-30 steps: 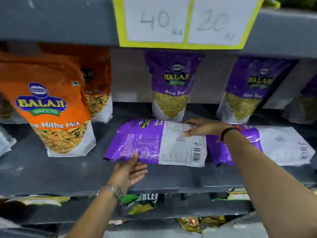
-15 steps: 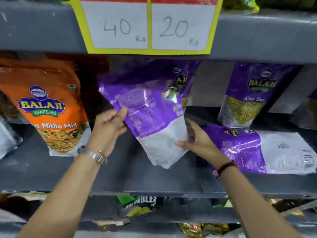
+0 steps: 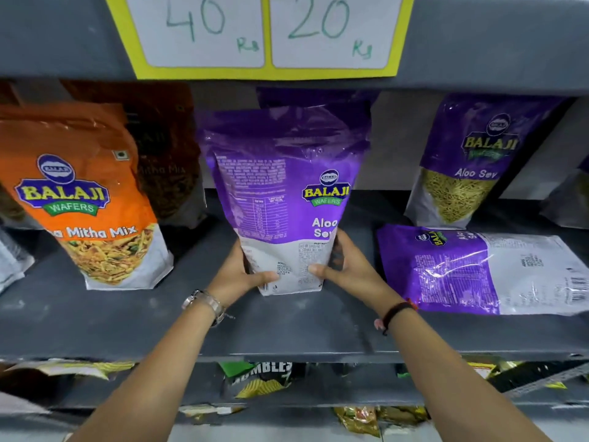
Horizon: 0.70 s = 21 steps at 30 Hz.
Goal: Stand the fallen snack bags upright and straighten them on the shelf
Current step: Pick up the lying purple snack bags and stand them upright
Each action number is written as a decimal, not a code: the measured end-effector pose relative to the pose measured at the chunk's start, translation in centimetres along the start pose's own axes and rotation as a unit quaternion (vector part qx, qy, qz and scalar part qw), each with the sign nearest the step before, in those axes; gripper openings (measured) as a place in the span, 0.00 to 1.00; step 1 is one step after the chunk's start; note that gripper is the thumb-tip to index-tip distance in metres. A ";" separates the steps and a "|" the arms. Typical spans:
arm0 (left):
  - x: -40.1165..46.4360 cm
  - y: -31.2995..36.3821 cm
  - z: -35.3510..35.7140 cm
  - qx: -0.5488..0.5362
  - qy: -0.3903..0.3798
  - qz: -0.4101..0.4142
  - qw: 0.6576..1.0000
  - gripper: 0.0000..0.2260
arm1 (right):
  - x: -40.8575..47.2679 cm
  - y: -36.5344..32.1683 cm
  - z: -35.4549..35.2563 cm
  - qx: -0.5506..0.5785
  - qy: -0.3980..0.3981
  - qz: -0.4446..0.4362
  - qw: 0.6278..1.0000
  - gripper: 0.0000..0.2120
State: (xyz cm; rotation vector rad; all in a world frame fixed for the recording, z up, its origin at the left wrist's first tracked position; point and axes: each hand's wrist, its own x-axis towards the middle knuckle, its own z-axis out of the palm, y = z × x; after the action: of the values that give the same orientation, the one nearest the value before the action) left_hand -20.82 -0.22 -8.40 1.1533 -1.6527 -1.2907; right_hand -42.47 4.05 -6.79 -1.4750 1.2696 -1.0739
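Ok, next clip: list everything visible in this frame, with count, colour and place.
held bag: 1, purple Aloo Sev, upright at shelf centre, back panel facing out
flat bag: 1, purple, lying on its side at right
rear bag: 1, purple, upright behind the flat one; more purple partly hidden behind the held bag and at far right
orange bag: 1, Mitha Mix, upright at left, a second one in shadow behind it
shelf: 1, grey, under all these bags
price card: 1, yellow-edged, reads 40 and 20, on the shelf edge above
lower packs: several, green and yellow, shelf below
left hand: grips the held bag's base; watch
right hand: grips its other side; wristband
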 end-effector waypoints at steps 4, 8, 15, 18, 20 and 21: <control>1.0 -0.3 -0.2 0.025 0.054 -0.007 0.998 0.36 | -3.3 1.0 1.1 -0.031 0.126 -0.048 0.990 0.13; -2.1 0.3 2.0 -0.032 0.139 0.033 0.989 0.26 | -2.8 0.5 1.1 -0.004 0.185 -0.038 0.982 0.12; -4.5 0.5 6.3 0.018 0.091 0.065 0.994 0.44 | -0.7 -0.8 3.9 0.082 0.082 -0.017 0.993 0.19; -2.4 0.1 3.3 0.015 0.094 0.052 0.994 0.35 | -3.0 0.6 4.5 0.016 0.175 -0.045 0.983 0.17; -2.1 -0.6 2.2 0.028 0.133 0.060 0.989 0.31 | -3.3 1.2 3.8 -0.024 0.203 -0.050 0.978 0.17; -2.3 -0.8 2.2 0.021 0.147 0.054 0.987 0.31 | -3.0 1.3 3.2 -0.036 0.195 -0.042 0.979 0.23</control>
State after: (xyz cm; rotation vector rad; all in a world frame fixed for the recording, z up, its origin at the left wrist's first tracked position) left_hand -21.89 2.57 -9.69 1.1983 -1.5060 -0.9708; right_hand -39.99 7.23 -8.93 -1.4234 1.5396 -1.4379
